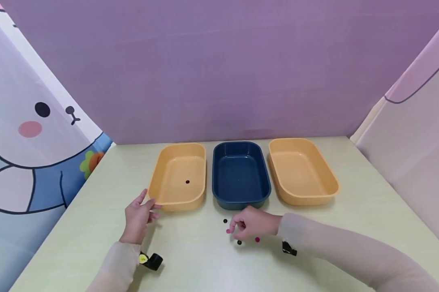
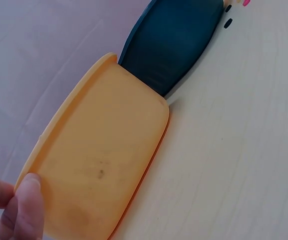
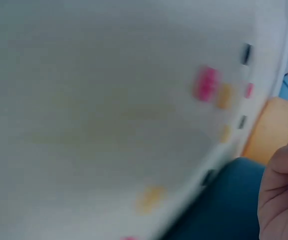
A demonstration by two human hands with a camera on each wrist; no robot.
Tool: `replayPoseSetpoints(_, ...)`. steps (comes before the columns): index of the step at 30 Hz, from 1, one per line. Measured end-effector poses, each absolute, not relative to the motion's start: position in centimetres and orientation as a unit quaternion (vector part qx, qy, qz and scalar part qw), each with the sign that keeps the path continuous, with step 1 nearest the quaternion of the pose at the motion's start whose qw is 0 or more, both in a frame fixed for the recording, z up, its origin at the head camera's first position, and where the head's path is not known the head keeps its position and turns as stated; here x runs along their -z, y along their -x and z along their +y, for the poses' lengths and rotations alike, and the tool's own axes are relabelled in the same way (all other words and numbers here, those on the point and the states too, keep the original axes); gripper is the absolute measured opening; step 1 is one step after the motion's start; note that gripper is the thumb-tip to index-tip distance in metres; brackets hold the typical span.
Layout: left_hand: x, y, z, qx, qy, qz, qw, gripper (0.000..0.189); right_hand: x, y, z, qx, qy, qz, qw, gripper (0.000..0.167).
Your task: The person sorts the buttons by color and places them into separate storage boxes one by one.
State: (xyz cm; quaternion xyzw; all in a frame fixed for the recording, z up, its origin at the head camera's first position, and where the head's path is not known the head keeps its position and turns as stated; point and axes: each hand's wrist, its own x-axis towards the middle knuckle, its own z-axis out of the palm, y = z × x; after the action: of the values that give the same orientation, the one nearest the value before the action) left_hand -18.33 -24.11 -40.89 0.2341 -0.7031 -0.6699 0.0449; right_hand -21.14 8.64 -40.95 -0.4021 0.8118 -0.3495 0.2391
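Observation:
With its fingertips at the near-left corner, my left hand (image 1: 136, 221) holds the left yellow-orange tray (image 1: 177, 197). In the left wrist view, the fingers (image 2: 30, 205) lie against that tray's outer wall. One black button (image 1: 187, 182) is inside the tray. My right hand (image 1: 255, 223) hovers low over loose buttons in front of the dark blue tray (image 1: 241, 201), its fingers curled. A pink button (image 1: 228, 231) lies by its fingertips, with black buttons and another pink button (image 1: 257, 239) around it. Whether the fingertips pinch anything is hidden.
The right yellow-orange tray (image 1: 303, 198) stands beside the blue one. In the blurred right wrist view, yellow buttons (image 3: 150, 200) also lie on the pale table (image 1: 197, 259). A purple backdrop (image 1: 227, 73) rises behind the trays, with printed cloths at both sides.

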Motion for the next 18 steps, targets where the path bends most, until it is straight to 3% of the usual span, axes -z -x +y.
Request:
replayPoseSetpoints(12, 40.8, 18.3, -24.1, 0.661, -0.238, -0.711, 0.042, 0.058, 42.9, 20.3, 11.4, 0.411, 0.333, 0.823, 0.209, 0.01)
replayPoseSetpoints(18, 40.9, 18.3, -24.0, 0.663, -0.233, -0.709, 0.049, 0.059, 43.3, 19.2, 10.7, 0.435, 0.237, 0.836, 0.236, 0.017)
